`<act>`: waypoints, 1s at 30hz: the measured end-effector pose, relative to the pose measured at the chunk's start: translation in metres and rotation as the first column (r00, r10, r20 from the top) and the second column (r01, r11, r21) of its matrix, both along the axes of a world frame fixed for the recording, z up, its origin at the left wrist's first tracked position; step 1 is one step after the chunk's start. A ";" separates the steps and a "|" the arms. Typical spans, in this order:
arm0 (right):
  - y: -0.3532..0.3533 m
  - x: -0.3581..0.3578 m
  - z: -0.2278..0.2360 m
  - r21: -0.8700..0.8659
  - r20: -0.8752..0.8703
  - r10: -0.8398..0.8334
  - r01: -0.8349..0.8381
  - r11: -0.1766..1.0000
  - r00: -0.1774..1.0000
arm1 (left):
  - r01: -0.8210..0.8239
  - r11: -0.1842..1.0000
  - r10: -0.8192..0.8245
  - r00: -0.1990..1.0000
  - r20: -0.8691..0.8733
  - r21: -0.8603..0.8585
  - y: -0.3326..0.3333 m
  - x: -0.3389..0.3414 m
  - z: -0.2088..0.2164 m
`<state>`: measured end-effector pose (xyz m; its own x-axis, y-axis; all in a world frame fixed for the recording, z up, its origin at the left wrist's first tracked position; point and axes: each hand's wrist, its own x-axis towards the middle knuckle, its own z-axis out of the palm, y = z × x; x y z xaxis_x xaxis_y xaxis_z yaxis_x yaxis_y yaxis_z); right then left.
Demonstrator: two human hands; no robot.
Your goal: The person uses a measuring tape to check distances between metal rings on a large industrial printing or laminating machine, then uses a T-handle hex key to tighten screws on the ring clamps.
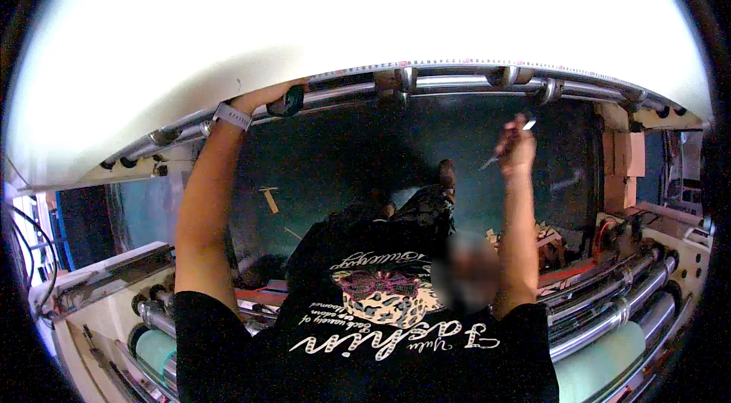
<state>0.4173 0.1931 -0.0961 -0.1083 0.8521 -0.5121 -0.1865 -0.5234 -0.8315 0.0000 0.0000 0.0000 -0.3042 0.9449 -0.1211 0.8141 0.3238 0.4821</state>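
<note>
Nearest, below a black T-shirt (365, 380) with a printed front, chrome rollers (609, 319) of a machine run off to the right. Further out, the right hand (516, 146) is raised over the dark green floor (343, 133), its fingers closed around a slim metallic tool (529, 126), too blurred to name more closely. Paper-like scraps (544, 239) lie heaped near that forearm. The left hand (263, 97), with a grey wristband (232, 115), reaches up to the lower edge of a large white panel (365, 7), beside a dark rounded piece; its fingertips are hidden, so I cannot tell whether they grip. The panel stretches above a graduated measuring strip (472, 63) and a long chrome bar (457, 85). The tool is well apart from the panel, whose visible edge looks uncut; whether anything is finished cannot be told.
</note>
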 end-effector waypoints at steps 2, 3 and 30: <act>-0.026 -0.017 -0.031 -0.117 -0.110 0.082 -0.095 0.989 0.991 | -0.020 0.999 0.026 0.989 0.143 -0.041 0.013 0.019 0.015; -0.038 -0.030 -0.042 -0.187 -0.211 0.139 -0.180 0.966 0.968 | -0.028 0.998 0.038 0.975 0.218 -0.050 0.011 0.014 0.012; -0.052 -0.178 -0.006 -0.262 -0.449 0.132 -0.272 0.926 0.883 | -0.031 0.996 0.038 0.995 -0.089 0.080 0.018 -0.010 -0.009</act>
